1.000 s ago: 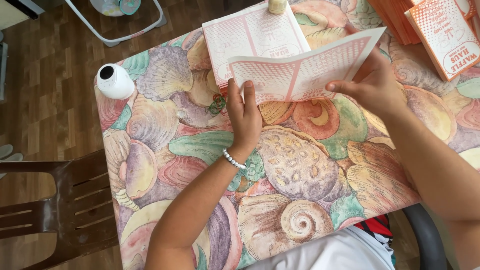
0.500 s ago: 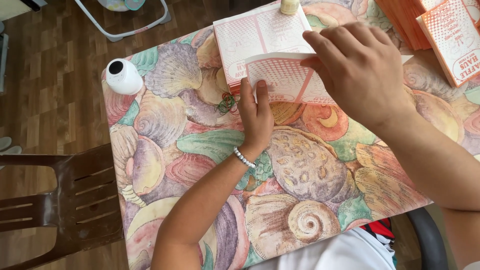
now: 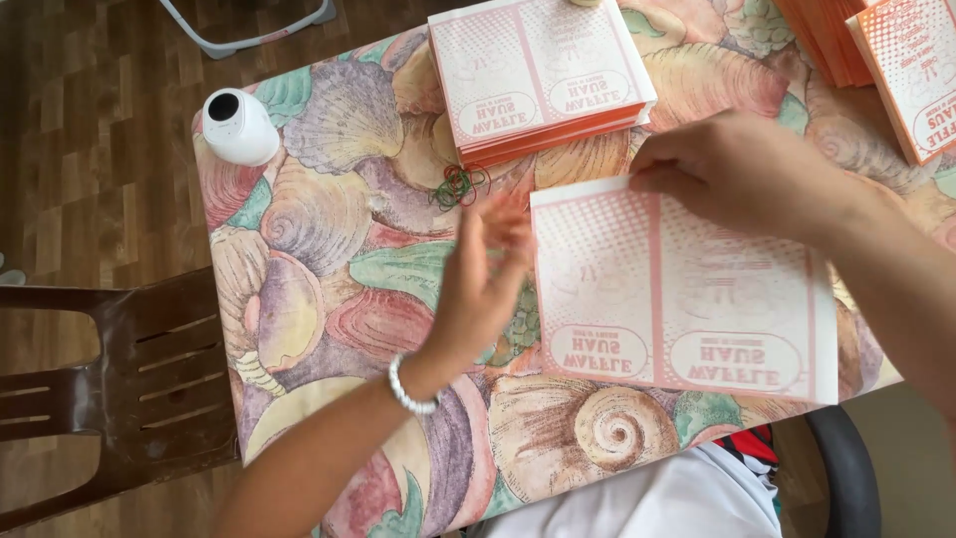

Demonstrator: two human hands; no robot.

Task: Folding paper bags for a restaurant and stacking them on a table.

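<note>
A flat pink-and-white printed cardboard sheet (image 3: 687, 289) lies on the table with the seashell-patterned cloth (image 3: 329, 249), close to the near edge. My right hand (image 3: 737, 169) presses on the sheet's far edge with fingers pinched on it. My left hand (image 3: 483, 289) hovers blurred just left of the sheet, fingers spread and holding nothing. A stack of the same printed sheets (image 3: 538, 75) lies at the far side of the table. A small tangle of rubber bands (image 3: 458, 184) sits between the stack and my left hand.
A white round container with a dark opening (image 3: 237, 125) stands at the table's far left corner. More orange-edged printed sheets (image 3: 886, 60) lie at the far right. A brown plastic chair (image 3: 110, 389) stands left of the table on the wooden floor.
The folded sheet I held up over the stack now lies flat near the table's front. My left hand has let go and lifted; my right hand moved to the sheet's far edge.
</note>
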